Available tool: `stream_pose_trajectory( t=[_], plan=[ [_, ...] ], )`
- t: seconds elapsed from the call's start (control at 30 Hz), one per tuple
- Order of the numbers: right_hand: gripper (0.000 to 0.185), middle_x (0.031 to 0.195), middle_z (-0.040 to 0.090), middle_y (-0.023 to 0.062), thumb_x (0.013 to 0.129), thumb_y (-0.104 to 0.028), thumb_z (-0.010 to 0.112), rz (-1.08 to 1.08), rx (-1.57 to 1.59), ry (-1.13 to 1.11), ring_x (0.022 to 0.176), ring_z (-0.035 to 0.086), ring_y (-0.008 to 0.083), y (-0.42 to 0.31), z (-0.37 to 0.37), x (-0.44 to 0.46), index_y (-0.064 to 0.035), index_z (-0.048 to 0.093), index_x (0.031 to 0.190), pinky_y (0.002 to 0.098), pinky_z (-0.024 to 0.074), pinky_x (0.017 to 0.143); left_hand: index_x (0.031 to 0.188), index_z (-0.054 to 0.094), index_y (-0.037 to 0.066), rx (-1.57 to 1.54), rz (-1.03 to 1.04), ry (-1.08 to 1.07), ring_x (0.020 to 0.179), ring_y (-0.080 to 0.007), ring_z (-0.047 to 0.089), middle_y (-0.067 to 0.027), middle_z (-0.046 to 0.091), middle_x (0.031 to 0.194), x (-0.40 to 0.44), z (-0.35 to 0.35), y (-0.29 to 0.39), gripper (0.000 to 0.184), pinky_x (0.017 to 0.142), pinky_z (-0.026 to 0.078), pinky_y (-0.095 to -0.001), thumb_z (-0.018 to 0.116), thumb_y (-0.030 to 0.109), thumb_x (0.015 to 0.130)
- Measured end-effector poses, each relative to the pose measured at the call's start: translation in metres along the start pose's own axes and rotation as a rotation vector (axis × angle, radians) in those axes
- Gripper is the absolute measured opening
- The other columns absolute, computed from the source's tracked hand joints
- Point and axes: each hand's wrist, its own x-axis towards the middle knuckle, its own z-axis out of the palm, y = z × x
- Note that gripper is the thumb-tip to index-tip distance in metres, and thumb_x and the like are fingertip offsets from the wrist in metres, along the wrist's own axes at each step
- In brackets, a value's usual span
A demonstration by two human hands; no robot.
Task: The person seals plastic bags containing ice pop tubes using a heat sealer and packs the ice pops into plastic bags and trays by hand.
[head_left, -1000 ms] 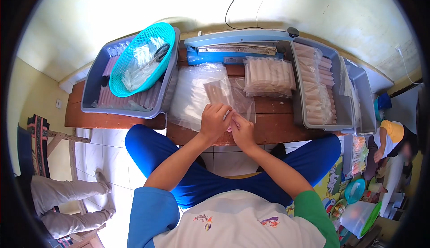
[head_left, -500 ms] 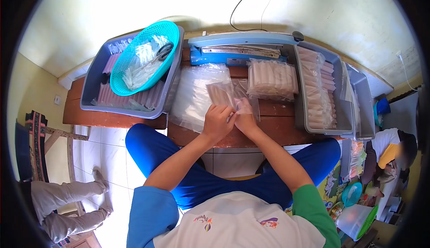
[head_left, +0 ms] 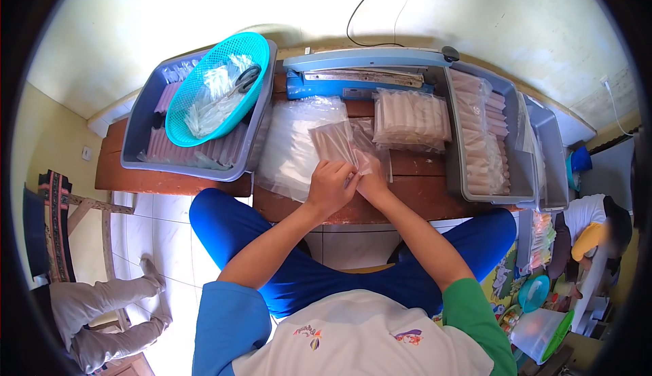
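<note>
Over the wooden bench, my left hand (head_left: 331, 184) is closed on the lower edge of a clear plastic bag (head_left: 334, 141) with pinkish-brown sticks in it. My right hand (head_left: 371, 178) pinches the same bag close by, at its lower right corner. Both hands nearly touch. Beneath and left of them lies a stack of flat clear plastic bags (head_left: 299, 146). A filled bag of pinkish sticks (head_left: 411, 118) rests to the right, beyond my right hand. Behind these stands a blue bag sealer (head_left: 360, 92) with a long raised-looking arm.
At left, a grey tub (head_left: 243, 165) holds packed sticks and a turquoise basket (head_left: 174, 115) with plastic scraps and scissors (head_left: 249, 77). Another grey tub (head_left: 468, 196) at right holds filled bags. People sit at lower left and far right. A cable hangs on the wall.
The held bag has shifted slightly left and its top appears flatter and wider. My right fingers have moved a little down along its edge. The bench items stay put.
</note>
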Motion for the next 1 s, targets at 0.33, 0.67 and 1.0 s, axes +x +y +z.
stream_pose_trajectory(
  t=[0.33, 0.67, 1.0],
  plan=[
    [0.018, 0.09, 0.063, 0.0231, 0.081, -0.012, 0.06, 0.117, 0.047, -0.227, 0.082, 0.062, 0.041, -0.032, -0.05, -0.025, -0.0003, 0.068, 0.093, 0.0457, 0.0496, 0.073, 0.074, 0.063, 0.008, -0.002, 0.04, -0.004, 0.064, -0.0228, 0.054, -0.0036, 0.055, 0.065, 0.003, -0.006, 0.005, 0.013, 0.063, 0.041, -0.0351, 0.075, 0.012, 0.07],
    [0.013, 0.066, 0.062, 0.0135, 0.08, -0.013, 0.067, 0.035, 0.037, 0.108, 0.058, 0.061, 0.0299, -0.041, -0.156, -0.027, -0.0029, 0.064, 0.072, 0.0378, 0.047, 0.055, 0.075, 0.064, 0.007, -0.156, -0.022, -0.062, 0.063, -0.0202, 0.055, -0.0043, 0.057, 0.066, 0.035, 0.009, 0.035, 0.014, 0.064, 0.041, -0.0329, 0.076, 0.015, 0.076],
    [0.014, 0.068, 0.062, 0.0147, 0.083, -0.014, 0.066, 0.168, -0.343, 0.469, 0.061, 0.062, 0.0297, 0.07, -0.278, -0.024, -0.0024, 0.064, 0.076, 0.0386, 0.0467, 0.055, 0.083, 0.065, 0.004, -0.377, 0.125, -0.113, 0.072, -0.0245, 0.061, -0.0092, 0.063, 0.078, 0.115, 0.101, 0.105, 0.01, 0.067, 0.047, -0.0353, 0.071, 0.011, 0.079]
  ],
)
